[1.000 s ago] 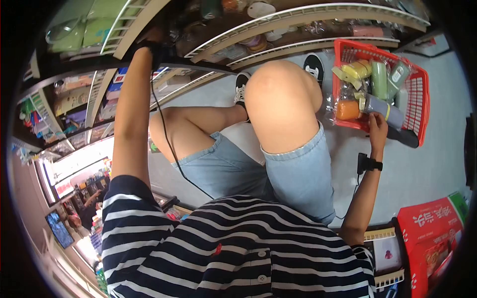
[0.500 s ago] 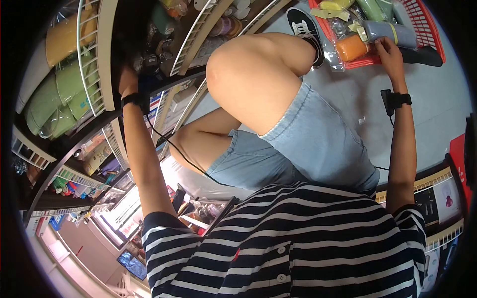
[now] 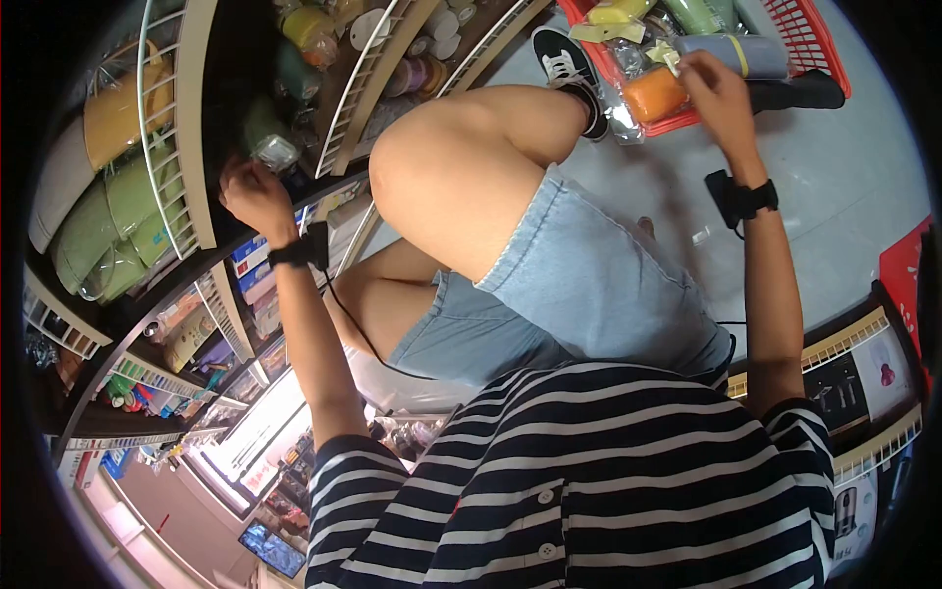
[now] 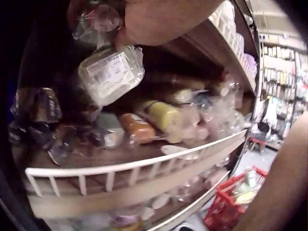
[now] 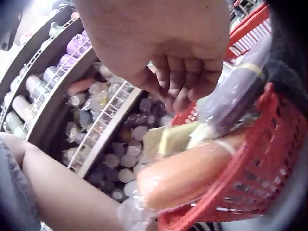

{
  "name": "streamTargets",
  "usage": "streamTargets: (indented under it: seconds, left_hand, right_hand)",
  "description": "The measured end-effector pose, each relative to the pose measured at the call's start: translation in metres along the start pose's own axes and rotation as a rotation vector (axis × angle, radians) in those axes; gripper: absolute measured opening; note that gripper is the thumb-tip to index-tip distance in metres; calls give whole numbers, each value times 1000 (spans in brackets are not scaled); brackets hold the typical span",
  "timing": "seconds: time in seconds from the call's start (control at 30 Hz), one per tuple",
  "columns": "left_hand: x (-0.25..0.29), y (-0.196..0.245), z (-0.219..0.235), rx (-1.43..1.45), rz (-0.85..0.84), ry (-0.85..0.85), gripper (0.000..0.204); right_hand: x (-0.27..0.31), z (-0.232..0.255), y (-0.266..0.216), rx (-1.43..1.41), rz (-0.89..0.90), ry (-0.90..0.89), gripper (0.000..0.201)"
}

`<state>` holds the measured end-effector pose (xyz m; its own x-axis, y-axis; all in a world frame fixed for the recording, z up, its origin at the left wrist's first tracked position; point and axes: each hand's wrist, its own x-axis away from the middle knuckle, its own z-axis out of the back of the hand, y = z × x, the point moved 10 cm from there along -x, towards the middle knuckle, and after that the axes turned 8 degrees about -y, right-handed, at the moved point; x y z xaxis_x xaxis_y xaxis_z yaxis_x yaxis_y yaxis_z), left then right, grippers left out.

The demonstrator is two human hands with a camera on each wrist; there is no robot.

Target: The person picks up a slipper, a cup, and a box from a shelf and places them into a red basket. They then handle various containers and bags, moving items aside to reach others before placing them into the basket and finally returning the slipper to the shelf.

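In the head view my left hand (image 3: 257,201) is at the dark shelf, pinching the wrapping of a clear-wrapped, pale green package (image 3: 275,150). The left wrist view shows the hand (image 4: 166,19) above this package (image 4: 111,74), which hangs tilted with a white barcode label. My right hand (image 3: 721,103), fingers loosely bent and holding nothing, is over the red basket's (image 3: 810,44) near side. Beneath it in the right wrist view lie a wrapped orange roll (image 5: 187,173) and a grey-blue roll (image 5: 236,91); the hand (image 5: 159,43) hides part of the basket.
Wrapped goods, among them a yellow roll (image 4: 163,114) and an orange one (image 4: 138,128), lie behind a white wire shelf rail (image 4: 108,174). Folded green items (image 3: 108,221) fill the shelf at left. A raised knee (image 3: 422,162) is between the shelf and the basket.
My left hand has come out of the shelf's dark part, with the green package now visible at its fingers. My right hand has shifted left from the grey-blue roll. The head view has turned.
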<state>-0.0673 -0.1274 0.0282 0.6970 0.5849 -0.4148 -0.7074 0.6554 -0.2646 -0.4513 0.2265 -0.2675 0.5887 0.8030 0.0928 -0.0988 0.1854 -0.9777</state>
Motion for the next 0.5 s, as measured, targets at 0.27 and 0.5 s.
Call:
streamTargets:
  seconds: [0.27, 0.5]
  left_hand:
    - [39, 43, 44, 820, 392, -49, 11]
    - [48, 93, 116, 1065, 417, -99, 8]
  right_hand:
    - [-23, -125, -123, -431, 131, -523, 22]
    - [-25, -172, -204, -564, 33, -838, 47]
